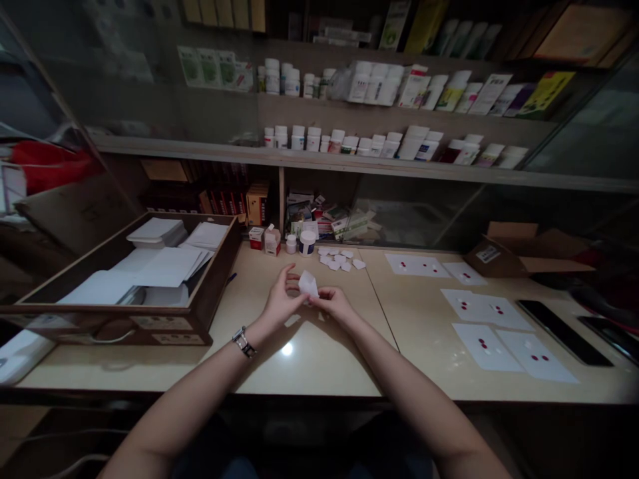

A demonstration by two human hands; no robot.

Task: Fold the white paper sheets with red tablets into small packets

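- Folded white paper [309, 284] is between my hands, above the counter [309, 369].
- My left hand [282, 299] grips it, one finger lifted; my right hand [337, 304] pinches its lower edge.
- Beyond lie small white packets [340, 259] beside a lidded jar [307, 244].
- Farther right, red pills [482, 344] rest on paper sheets [494, 362].

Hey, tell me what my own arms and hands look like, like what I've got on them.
Your left arm and right arm show no sleeves. Your left hand and right hand are gloveless. A dark, silvery band, probably a watch, circles your left wrist; your right wrist is bare.
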